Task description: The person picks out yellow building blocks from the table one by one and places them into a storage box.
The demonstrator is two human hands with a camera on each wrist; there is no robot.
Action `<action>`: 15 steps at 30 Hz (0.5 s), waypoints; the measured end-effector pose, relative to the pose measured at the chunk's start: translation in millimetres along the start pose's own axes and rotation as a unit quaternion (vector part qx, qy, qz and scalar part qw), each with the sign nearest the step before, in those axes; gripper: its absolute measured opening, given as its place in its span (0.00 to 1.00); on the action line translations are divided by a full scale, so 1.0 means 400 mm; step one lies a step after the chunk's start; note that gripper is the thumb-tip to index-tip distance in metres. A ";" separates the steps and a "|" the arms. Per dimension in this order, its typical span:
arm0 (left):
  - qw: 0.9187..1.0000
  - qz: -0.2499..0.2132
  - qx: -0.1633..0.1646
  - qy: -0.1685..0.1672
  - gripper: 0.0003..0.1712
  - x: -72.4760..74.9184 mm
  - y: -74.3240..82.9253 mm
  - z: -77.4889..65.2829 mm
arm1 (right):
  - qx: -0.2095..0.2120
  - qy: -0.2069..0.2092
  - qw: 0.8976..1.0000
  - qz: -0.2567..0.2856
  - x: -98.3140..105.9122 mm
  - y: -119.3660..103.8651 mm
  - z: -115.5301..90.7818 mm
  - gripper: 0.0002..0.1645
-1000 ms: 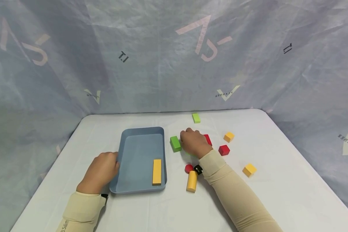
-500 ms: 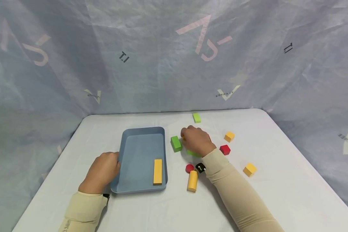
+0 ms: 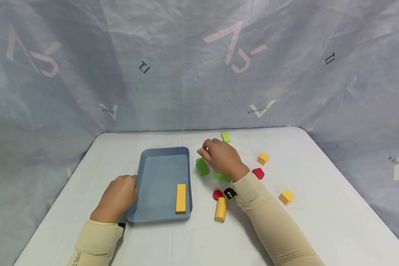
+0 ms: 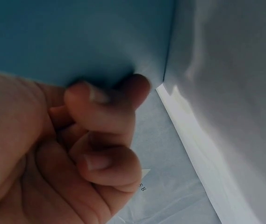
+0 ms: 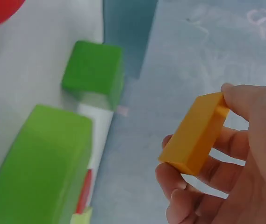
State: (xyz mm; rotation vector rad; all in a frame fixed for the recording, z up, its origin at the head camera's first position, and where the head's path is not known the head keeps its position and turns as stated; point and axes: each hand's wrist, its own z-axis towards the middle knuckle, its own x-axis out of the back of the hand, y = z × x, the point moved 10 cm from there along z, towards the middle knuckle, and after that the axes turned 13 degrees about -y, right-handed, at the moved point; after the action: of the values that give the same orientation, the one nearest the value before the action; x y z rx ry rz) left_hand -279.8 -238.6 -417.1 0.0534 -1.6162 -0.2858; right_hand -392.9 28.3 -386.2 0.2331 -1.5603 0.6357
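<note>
My left hand holds the left wall of a blue-grey tray. In the left wrist view its fingers curl against the tray wall; the thumb is hidden. Inside the tray, a long yellow block lies near the right wall. My right hand is raised right of the tray, pinching a yellow rectangular block between thumb and fingers. Below it stand a dark green block and a lighter green block, the latter partly covered by the hand.
Near the right wrist are a red round piece and a yellow cylinder. Further right lie a red cube and two yellow cubes. A light green block lies at the table's far edge, before a grey cloth backdrop.
My right hand has picked up the yellow block from among the pieces, lifting it and shifting slightly left toward the tray. The left hand and tray stay put.
</note>
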 end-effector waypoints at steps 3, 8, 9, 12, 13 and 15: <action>1.000 0.004 -0.003 0.005 0.13 0.000 0.000 -0.002 | 0.033 0.001 0.999 -0.004 0.009 -0.036 -0.007 0.24; 1.000 0.004 -0.001 0.003 0.13 -0.002 -0.001 -0.007 | 0.108 -0.015 0.994 -0.011 0.012 -0.108 -0.026 0.23; 1.000 0.003 -0.001 0.003 0.12 -0.002 -0.001 -0.008 | 0.120 -0.014 0.993 -0.013 0.014 -0.120 -0.031 0.23; 1.000 0.002 -0.003 0.005 0.12 0.001 0.001 -0.006 | 0.144 -0.002 0.989 -0.026 0.025 -0.147 -0.044 0.24; 1.000 0.002 -0.004 0.006 0.11 0.001 0.002 -0.005 | 0.148 0.002 0.989 -0.030 0.028 -0.153 -0.047 0.24; 1.000 0.002 -0.004 0.005 0.11 0.003 0.004 -0.003 | 0.151 0.006 0.988 -0.036 0.031 -0.161 -0.051 0.23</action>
State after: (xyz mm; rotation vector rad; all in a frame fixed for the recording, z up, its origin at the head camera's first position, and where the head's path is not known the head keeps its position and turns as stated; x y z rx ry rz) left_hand -278.3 -237.6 -415.7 0.0460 -1.6044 -0.2876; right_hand -344.1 -11.0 -358.4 0.5105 -1.4330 0.8151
